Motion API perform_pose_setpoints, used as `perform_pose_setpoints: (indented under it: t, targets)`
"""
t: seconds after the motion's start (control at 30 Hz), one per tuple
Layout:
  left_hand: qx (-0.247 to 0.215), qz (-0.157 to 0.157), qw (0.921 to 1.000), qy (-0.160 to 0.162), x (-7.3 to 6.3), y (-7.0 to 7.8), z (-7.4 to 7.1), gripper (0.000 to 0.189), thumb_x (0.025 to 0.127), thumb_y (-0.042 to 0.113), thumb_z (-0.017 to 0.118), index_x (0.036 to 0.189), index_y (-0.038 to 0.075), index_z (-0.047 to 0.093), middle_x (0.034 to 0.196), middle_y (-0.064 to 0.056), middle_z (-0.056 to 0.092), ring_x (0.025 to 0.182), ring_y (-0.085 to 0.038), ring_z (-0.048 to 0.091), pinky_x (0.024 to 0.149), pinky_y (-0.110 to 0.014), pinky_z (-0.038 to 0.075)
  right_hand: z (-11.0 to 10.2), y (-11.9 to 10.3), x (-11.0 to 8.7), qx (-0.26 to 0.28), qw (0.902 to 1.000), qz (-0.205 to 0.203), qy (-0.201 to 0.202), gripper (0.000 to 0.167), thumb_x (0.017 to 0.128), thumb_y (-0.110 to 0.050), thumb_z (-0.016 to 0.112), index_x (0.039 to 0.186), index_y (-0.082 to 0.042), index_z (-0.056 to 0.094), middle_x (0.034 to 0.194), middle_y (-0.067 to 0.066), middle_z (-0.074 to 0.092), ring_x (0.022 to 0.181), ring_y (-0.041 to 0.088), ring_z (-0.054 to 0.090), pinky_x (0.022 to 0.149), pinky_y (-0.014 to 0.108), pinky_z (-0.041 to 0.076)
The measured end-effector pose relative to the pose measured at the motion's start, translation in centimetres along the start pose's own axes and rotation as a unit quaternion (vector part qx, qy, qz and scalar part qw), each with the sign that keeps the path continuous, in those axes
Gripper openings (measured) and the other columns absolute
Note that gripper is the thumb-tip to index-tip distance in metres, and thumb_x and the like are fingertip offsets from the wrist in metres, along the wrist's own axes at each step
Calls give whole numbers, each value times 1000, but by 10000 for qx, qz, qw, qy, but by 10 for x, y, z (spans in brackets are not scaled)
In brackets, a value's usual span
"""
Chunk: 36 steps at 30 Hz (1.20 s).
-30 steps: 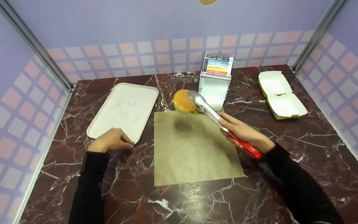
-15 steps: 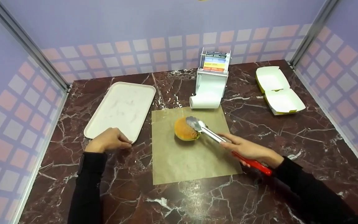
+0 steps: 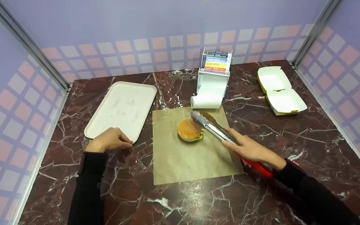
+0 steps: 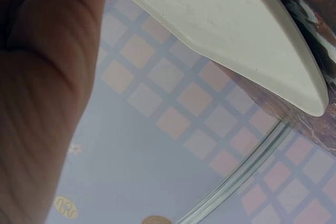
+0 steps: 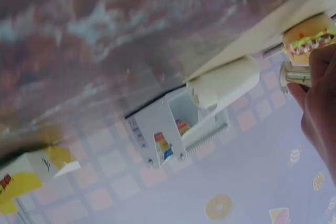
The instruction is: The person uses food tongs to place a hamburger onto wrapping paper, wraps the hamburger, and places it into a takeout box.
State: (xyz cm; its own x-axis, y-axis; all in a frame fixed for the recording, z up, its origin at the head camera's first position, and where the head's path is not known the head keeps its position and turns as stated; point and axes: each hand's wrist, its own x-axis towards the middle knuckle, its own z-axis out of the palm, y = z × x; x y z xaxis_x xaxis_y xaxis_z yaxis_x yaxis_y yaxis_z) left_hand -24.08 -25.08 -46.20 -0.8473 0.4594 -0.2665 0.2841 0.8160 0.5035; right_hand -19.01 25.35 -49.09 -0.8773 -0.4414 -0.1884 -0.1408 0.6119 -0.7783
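In the head view a hamburger [image 3: 188,130] sits on a brown sheet of paper [image 3: 194,165]. My right hand [image 3: 252,150] holds metal tongs [image 3: 215,130] with red handles. Their tips are spread, apart from each other, beside and above the burger's far right side. My left hand [image 3: 109,140] lies over the near edge of a white tray [image 3: 127,109], fingers curled, thumb and forefinger at its near right corner. The left wrist view shows the tray [image 4: 226,30], but its fingertips are hidden. In the right wrist view the burger [image 5: 310,38] shows its filling.
Behind the paper stands a label dispenser [image 3: 214,72] whose white roll end [image 3: 206,101] reaches the sheet's far edge. An opened burger box [image 3: 281,90] lies at the far right. Panelled walls [image 3: 120,25] enclose the dark marbled table [image 3: 130,200].
My right hand brought the burger in the tongs down onto the paper, toward me. The tongs then opened and let it go, moving slightly right. My left hand stayed at the tray.
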Motion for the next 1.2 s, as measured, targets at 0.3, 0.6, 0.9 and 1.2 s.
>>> perform_pose_setpoints:
  t: [0.3,0.6,0.9,1.2]
  targets:
    - [101,64,9999,30,0,-1,0,16,87,18,80,98,7,84,93,-9,81,77,-10,67,76,-32,56,-31,-26,25,521,9866,-997,1179,68,108,-29,54,166,-18,20,146,30,48,85,37,65,60,49,63]
    - [83,-49,10000,-11,0,2,0,16,90,22,78,93,7,84,89,-8,80,70,-7,61,72,-31,55,-55,-52,59,3507,8594,-2281,2940,56,109,-37,46,155,-10,27,87,7,66,68,21,65,66,34,60]
    - [234,-292,9993,64,2,13,-3,24,95,25,72,104,4,82,95,-14,80,80,-23,70,81,-40,58,-54,-49,72,3885,8336,-2032,3360,29,111,-21,42,135,-5,39,106,6,69,87,16,59,75,23,47]
    - [-337,488,9787,1968,19,54,4,76,99,35,69,162,12,33,159,-18,45,123,-39,64,110,-58,48,-47,-53,73,5704,7453,-1948,2850,46,98,-22,71,124,5,44,124,23,53,108,24,69,106,43,55]
